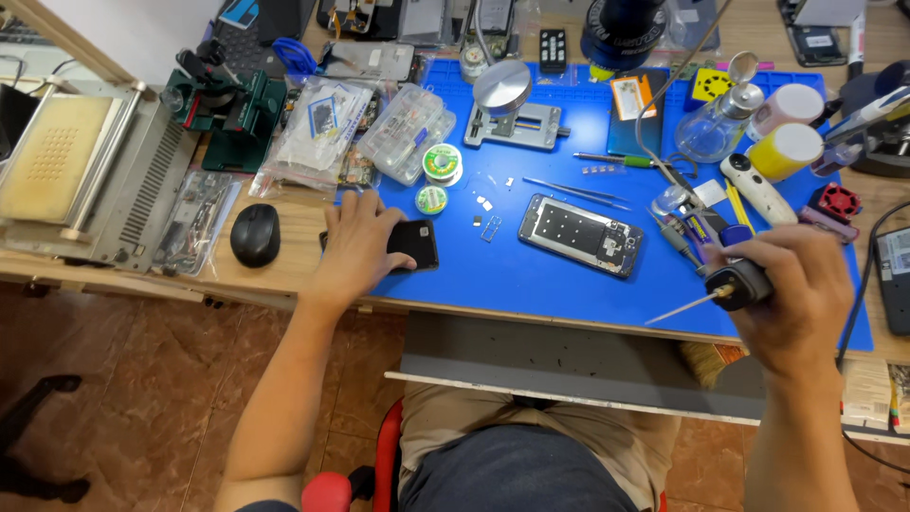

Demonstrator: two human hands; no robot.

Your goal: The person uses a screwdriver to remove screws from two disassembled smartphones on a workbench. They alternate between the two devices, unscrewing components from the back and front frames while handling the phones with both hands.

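Observation:
My left hand [355,248] lies flat on a small black phone-like device [414,244] at the left edge of the blue work mat [531,275]. My right hand [794,289] grips a soldering iron [732,286] with a black handle; its thin metal tip points left over the mat's front edge. An opened phone [580,234] with its back removed lies on the mat between my hands. Tiny loose parts [486,223] and tweezers [573,189] rest just beyond it.
A black mouse [255,234] sits left of my hand. Solder spools [441,163], a clear parts box [403,133], a metal phone holder [514,123], a glass bottle [718,128] and a yellow tape roll [785,152] crowd the back. A grey machine [85,175] stands far left.

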